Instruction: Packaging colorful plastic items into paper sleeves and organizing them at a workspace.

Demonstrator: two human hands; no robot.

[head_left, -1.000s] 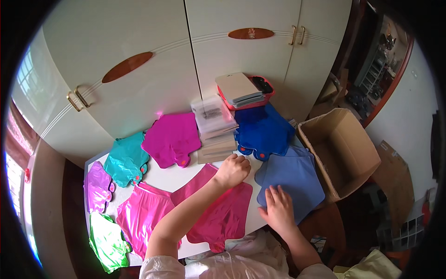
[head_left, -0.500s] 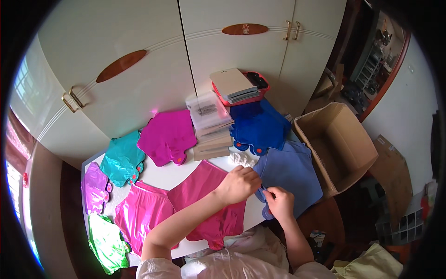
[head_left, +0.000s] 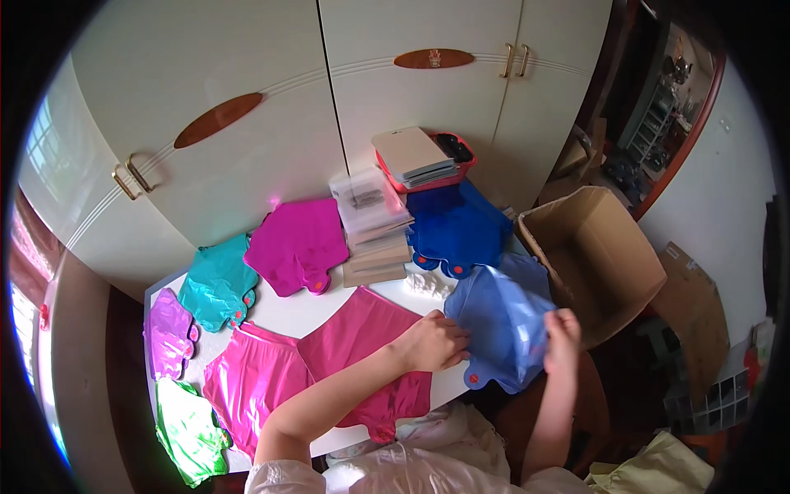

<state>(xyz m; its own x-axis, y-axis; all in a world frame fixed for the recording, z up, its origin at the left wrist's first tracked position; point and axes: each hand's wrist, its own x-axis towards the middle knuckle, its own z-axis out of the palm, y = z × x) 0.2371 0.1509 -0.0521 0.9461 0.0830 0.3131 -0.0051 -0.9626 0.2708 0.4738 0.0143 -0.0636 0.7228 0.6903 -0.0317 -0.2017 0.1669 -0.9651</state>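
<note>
Light blue foil sheets, looking like flat, unfilled foil balloons point(head_left: 485, 329), lie at the right end of the white table. My right hand point(head_left: 563, 342) is closed on the right edge of the top balloon, which lifts and creases with a bright sheen. At the left edge of the same pile, my left hand point(head_left: 434, 340) has its fingers curled in. Whether the foil is pinched in them is hidden. Under my left forearm lie two stacks of pink foil balloons point(head_left: 255, 375). A small crumpled white wad point(head_left: 427, 285) sits just beyond my left hand.
Dark blue point(head_left: 461, 226), magenta point(head_left: 298, 247), teal point(head_left: 216, 280), purple point(head_left: 170, 333) and green point(head_left: 189, 428) foil piles ring the table. Cards and a clear box point(head_left: 368, 202) stand at the back beside a red basket point(head_left: 469, 156). An open cardboard box point(head_left: 605, 263) is on the right.
My hands were close together at the light blue pile's left edge. My right hand has moved right, lifting and bending the top balloon; my left hand has shifted slightly left and nearer.
</note>
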